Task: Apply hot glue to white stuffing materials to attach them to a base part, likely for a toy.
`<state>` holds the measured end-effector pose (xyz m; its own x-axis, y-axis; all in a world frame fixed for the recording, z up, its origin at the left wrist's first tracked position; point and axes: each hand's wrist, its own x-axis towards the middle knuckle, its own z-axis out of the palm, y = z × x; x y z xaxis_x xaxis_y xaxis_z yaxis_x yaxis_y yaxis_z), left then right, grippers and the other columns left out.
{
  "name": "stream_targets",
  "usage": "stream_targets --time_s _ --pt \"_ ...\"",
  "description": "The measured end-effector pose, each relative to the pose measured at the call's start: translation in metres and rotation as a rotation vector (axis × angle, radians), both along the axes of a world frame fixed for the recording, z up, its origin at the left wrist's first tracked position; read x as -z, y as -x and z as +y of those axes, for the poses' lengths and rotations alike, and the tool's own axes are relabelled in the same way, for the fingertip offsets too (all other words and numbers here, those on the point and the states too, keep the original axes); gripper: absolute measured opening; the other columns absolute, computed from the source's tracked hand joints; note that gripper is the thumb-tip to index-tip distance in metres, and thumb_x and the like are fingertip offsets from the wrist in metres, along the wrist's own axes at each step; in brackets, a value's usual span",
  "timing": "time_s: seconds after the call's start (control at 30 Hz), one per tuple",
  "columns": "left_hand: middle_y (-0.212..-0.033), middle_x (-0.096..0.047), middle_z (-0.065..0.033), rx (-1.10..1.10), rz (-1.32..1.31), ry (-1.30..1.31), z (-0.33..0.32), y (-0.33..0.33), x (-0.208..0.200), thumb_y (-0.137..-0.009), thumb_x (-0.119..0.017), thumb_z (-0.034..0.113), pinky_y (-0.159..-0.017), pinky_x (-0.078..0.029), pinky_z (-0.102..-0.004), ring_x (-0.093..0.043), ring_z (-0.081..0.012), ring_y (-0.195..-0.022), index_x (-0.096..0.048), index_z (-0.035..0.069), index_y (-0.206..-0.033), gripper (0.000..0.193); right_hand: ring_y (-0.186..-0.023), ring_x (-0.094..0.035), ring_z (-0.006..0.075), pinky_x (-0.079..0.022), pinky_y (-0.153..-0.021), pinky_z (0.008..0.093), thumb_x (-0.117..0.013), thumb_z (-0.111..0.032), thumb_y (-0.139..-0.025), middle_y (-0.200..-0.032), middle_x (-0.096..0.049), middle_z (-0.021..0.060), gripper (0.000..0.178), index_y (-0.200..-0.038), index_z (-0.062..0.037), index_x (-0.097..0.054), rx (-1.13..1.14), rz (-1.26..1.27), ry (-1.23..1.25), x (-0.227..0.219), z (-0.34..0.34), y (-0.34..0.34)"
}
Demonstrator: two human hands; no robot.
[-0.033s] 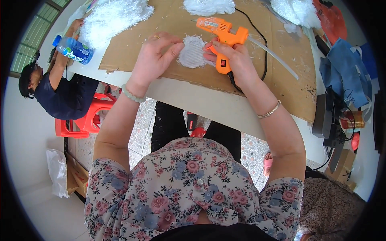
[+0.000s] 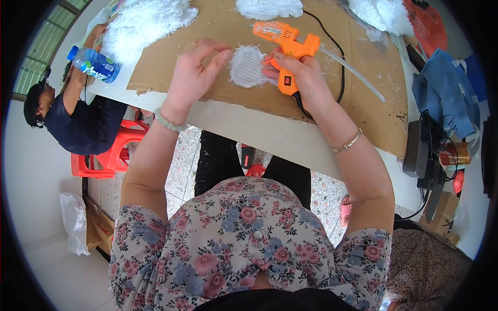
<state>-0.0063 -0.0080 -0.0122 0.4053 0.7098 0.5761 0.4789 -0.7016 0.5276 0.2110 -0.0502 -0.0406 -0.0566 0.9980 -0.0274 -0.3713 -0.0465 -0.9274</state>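
My right hand (image 2: 306,78) is closed round the handle of an orange glue gun (image 2: 294,48), whose nozzle points to the far left. A clear glue stick (image 2: 353,73) juts out of its back. Left of the handle, a small round piece of white, frayed material (image 2: 247,66) lies on the brown cardboard (image 2: 371,96). My left hand (image 2: 197,72) hovers just left of that piece, apart from it. Its fingers are bent, the thumb stands off from the palm, and I see nothing held in them.
Fluffy white heaps (image 2: 148,31) lie at the far left, far middle and far right. A blue-capped bottle (image 2: 96,65) tilts near a co-worker (image 2: 78,111) on the left. The gun's black cord (image 2: 342,62) loops over the cardboard. A blue cloth bag (image 2: 448,90) sits at the right.
My left hand has shifted slightly left, away from the white piece. My right hand and the glue gun stay nearly where they were.
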Motion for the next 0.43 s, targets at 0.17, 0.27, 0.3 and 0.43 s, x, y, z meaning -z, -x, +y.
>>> stream_targets --time_s 0.17,0.27,0.3,0.43 --pt "-0.084 -0.064 -0.0081 0.042 0.064 -0.2 -0.013 -0.009 -0.002 -0.077 -0.069 0.014 -0.083 -0.044 -0.0383 -0.058 -0.0272 -0.089 -0.065 0.004 -0.088 0.015 -0.092 -0.063 0.0243 -0.053 -0.085 0.039 -0.052 -0.014 -0.09 -0.098 -0.061 0.0135 0.022 -0.106 0.0023 -0.052 0.006 0.052 -0.054 -0.007 -0.003 -0.004" --pt "-0.083 -0.064 -0.0073 0.128 0.257 -0.308 -0.025 -0.016 0.003 -0.075 -0.07 0.016 -0.088 -0.042 -0.0408 -0.057 -0.0274 -0.092 -0.065 0.005 -0.086 0.017 -0.095 -0.062 0.0255 -0.053 -0.087 0.0408 -0.051 -0.012 -0.09 -0.098 -0.061 0.0139 0.021 -0.105 0.0025 -0.052 0.024 0.125 -0.154 -0.016 -0.004 -0.007" --pt "-0.083 -0.064 -0.007 0.161 0.354 -0.335 -0.027 -0.019 0.005 -0.074 -0.071 0.018 -0.091 -0.04 -0.0423 -0.056 -0.0275 -0.093 -0.065 0.005 -0.085 0.017 -0.097 -0.061 0.0259 -0.053 -0.088 0.0413 -0.051 -0.012 -0.09 -0.098 -0.06 0.0141 0.021 -0.104 0.0025 -0.052 0.029 0.155 -0.187 -0.021 -0.004 -0.009" --pt "-0.085 -0.064 -0.0071 0.171 0.404 -0.261 -0.026 -0.018 0.012 -0.074 -0.07 0.02 -0.096 -0.037 -0.044 -0.055 -0.0285 -0.095 -0.066 0.007 -0.088 0.02 -0.103 -0.06 0.0277 -0.052 -0.089 0.0432 -0.053 -0.012 -0.089 -0.108 -0.057 0.0143 0.023 -0.107 0.0023 -0.051 0.072 0.112 -0.214 -0.038 -0.003 -0.027"
